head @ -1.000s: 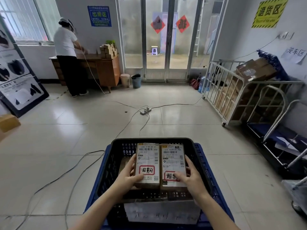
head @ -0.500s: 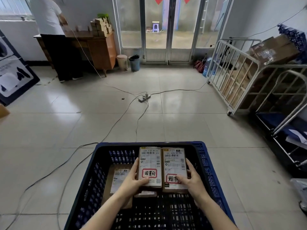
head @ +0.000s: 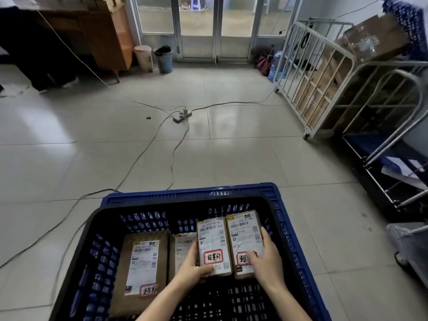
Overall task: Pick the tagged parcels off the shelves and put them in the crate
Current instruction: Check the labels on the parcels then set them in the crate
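Note:
A blue crate with dark perforated walls stands on the floor right below me. Inside it, my left hand grips a small brown parcel with a white label and a red-framed tag. Beside it, my right hand grips a second tagged parcel of the same kind. Both parcels sit side by side, low in the crate's right half. A larger tagged parcel lies flat at the crate's left. Another parcel lies partly hidden behind my left hand.
Cables and a power strip cross the tiled floor ahead. A white wire cart with cardboard boxes stands at the right, with metal trolley racks nearer. A wooden desk, two bins and glass doors lie at the back.
Both hands have lowered the two parcels deeper into the crate and to the right. My view has tilted down, showing more of the crate's inside.

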Available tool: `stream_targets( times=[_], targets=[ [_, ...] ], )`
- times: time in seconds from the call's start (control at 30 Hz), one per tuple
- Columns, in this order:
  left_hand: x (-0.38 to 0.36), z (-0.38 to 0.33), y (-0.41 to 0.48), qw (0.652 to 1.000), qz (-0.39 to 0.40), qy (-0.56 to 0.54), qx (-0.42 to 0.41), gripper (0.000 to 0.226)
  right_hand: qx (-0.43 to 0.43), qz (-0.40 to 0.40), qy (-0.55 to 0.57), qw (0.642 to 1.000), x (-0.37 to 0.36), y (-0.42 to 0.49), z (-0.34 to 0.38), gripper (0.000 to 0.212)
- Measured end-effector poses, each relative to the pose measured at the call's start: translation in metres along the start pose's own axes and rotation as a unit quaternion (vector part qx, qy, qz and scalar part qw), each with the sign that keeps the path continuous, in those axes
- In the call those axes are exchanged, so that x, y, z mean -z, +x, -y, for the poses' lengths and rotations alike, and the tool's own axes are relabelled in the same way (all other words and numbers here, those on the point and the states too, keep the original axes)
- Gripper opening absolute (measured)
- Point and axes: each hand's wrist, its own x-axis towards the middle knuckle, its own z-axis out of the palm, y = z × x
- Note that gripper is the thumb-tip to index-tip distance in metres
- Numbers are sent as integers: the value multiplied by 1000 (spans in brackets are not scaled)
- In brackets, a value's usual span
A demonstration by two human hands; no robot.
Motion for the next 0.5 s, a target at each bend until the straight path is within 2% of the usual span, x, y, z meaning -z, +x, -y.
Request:
stream_targets(
  times=[0.27,0.5],
  targets=[
    [-4,7,21,998,-3,47,32,81,-49,22,26,998,-17,13,-32,71],
    [-13,10,22,989,-50,138,14,69,-71,40,24,996,-33,30,-52,61]
  ],
)
